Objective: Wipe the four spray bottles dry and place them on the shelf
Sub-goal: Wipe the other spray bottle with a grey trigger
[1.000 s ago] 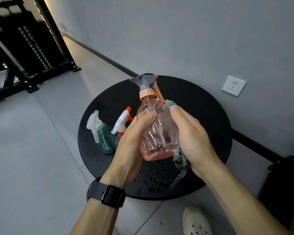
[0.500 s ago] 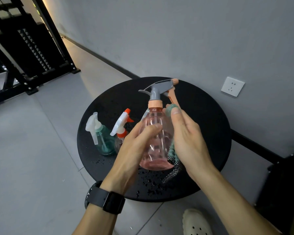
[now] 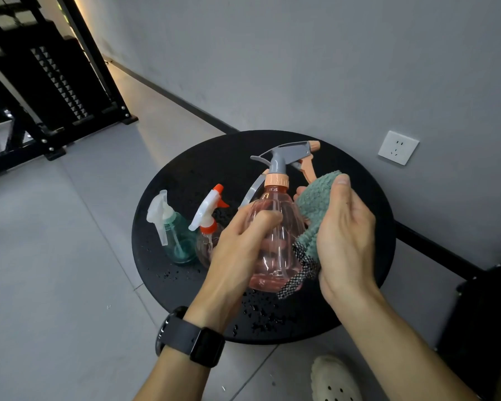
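My left hand [image 3: 237, 244] grips a clear pink spray bottle [image 3: 275, 241] with a grey trigger head, held upright above the round black table [image 3: 185, 175]. My right hand [image 3: 344, 241] holds a green cloth [image 3: 315, 204] against the bottle's right side. On the table's left stand a teal bottle [image 3: 177, 238] with a white head and a clear bottle [image 3: 207, 227] with a white and orange-red head. A grey strip of another sprayer [image 3: 250, 192] shows behind the pink bottle.
Water drops [image 3: 261, 311] dot the table's near part. A black metal rack [image 3: 49, 82] stands at the upper left. The grey wall carries a white socket [image 3: 398, 147]. A dark piece of furniture [image 3: 486, 308] sits at the right, and a pale shoe [image 3: 334, 379] below.
The pink bottle has turned, its nozzle swinging from left to right. My right hand has shifted the cloth up along the bottle's right side, showing more of the cloth.
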Action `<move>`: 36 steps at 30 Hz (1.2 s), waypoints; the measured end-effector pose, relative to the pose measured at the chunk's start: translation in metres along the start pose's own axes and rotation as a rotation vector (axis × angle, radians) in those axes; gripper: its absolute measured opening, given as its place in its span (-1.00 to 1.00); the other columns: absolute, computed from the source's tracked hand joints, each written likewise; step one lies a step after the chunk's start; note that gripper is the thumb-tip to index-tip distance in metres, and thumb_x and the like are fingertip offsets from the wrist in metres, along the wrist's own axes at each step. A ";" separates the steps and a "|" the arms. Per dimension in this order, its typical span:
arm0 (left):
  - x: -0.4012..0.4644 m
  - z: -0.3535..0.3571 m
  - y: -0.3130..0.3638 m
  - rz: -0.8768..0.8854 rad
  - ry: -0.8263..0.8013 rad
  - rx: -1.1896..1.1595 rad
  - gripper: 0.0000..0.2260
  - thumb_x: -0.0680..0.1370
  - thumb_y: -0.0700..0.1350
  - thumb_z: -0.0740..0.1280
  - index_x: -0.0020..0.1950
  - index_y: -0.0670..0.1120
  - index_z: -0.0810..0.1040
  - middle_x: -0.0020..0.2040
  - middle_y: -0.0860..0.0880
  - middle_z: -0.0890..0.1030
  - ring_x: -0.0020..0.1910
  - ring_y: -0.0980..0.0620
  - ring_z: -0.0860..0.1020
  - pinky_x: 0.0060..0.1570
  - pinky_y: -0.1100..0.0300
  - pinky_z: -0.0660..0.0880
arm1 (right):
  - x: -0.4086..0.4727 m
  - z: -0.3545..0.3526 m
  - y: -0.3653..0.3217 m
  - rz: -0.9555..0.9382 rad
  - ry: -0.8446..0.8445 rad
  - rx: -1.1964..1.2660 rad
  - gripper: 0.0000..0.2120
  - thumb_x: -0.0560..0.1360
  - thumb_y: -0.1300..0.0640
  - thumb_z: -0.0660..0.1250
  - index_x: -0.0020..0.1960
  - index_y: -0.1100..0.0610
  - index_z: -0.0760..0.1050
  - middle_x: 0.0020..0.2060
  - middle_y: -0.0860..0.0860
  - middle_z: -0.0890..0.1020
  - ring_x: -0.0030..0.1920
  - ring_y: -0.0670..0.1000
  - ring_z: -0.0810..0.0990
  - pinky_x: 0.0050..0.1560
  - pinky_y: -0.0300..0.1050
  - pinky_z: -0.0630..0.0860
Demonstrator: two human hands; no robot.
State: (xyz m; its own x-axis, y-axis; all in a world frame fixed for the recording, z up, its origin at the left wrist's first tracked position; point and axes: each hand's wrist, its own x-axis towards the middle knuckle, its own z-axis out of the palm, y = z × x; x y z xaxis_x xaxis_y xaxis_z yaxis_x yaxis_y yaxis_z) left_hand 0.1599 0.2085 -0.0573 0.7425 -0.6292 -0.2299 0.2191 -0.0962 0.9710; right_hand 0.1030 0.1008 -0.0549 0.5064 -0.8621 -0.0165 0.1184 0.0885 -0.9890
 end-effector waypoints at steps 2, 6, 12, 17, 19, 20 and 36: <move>0.000 0.000 0.000 0.005 0.004 -0.003 -0.81 0.54 0.02 0.30 0.11 0.06 0.60 -0.16 0.02 0.70 -0.31 0.05 0.66 -0.37 0.24 0.54 | 0.001 0.000 -0.001 0.046 -0.001 0.051 -0.57 0.64 -0.14 0.09 -0.13 0.07 0.60 -0.18 0.04 0.71 -0.12 0.06 0.70 0.02 0.17 0.61; 0.000 0.000 0.002 0.006 0.011 0.004 -0.80 0.55 0.01 0.29 0.15 0.05 0.57 -0.15 0.07 0.71 -0.29 0.08 0.68 -0.39 0.22 0.56 | 0.001 -0.001 -0.004 0.122 -0.028 0.153 -0.61 0.63 -0.12 0.12 -0.14 0.06 0.61 -0.19 0.04 0.71 -0.11 0.04 0.71 -0.04 0.04 0.63; 0.005 -0.008 0.000 -0.027 0.080 0.076 -0.63 0.44 0.16 0.36 0.22 0.12 0.56 -0.02 0.01 0.72 -0.09 -0.03 0.72 -0.08 -0.05 0.64 | 0.004 -0.003 -0.011 -0.027 -0.003 0.073 -0.84 0.59 0.02 0.28 -0.02 0.07 0.58 -0.14 -0.02 0.70 -0.11 -0.14 0.68 -0.08 -0.20 0.59; 0.000 -0.002 -0.002 -0.023 0.014 0.181 -0.83 0.50 0.11 0.36 0.07 0.23 0.60 -0.03 0.14 0.70 -0.07 0.07 0.70 -0.02 0.08 0.58 | 0.003 -0.002 -0.008 -0.842 -0.100 -0.609 -0.63 0.60 0.23 0.21 0.39 0.28 0.39 0.34 0.11 0.49 0.37 -0.05 0.43 0.35 -0.29 0.34; -0.003 0.002 -0.001 -0.009 -0.033 0.230 -0.80 0.48 0.11 0.35 0.09 0.20 0.61 -0.03 0.15 0.70 -0.06 0.17 0.68 0.01 0.13 0.53 | 0.009 -0.002 0.000 -0.906 -0.212 -0.734 -0.58 0.61 0.27 0.19 0.45 0.27 0.31 0.46 0.12 0.33 0.51 0.02 0.20 0.50 -0.07 0.16; -0.004 0.003 0.000 -0.006 -0.046 0.242 -0.78 0.48 0.11 0.36 0.11 0.19 0.61 -0.03 0.17 0.70 -0.07 0.22 0.67 0.02 0.15 0.51 | 0.013 -0.003 0.001 -0.875 -0.268 -0.756 -0.57 0.61 0.25 0.17 0.48 0.25 0.28 0.50 0.09 0.27 0.53 -0.01 0.11 0.52 -0.06 0.06; -0.006 0.005 0.000 0.014 -0.091 0.253 -0.69 0.41 0.12 0.33 0.14 0.20 0.61 0.02 0.14 0.71 -0.03 0.15 0.69 0.09 0.10 0.56 | 0.027 -0.015 0.003 -0.688 -0.425 -0.919 -0.49 0.65 -0.01 -0.07 0.57 0.09 -0.01 0.55 -0.12 -0.07 0.52 -0.22 -0.23 0.50 -0.20 -0.32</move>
State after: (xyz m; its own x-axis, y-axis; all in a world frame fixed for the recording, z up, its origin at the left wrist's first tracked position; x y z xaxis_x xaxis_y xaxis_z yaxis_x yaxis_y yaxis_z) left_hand 0.1527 0.2087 -0.0553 0.6816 -0.6976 -0.2208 0.0360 -0.2694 0.9623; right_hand 0.1040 0.0703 -0.0608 0.8350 -0.3436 0.4298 -0.0888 -0.8550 -0.5110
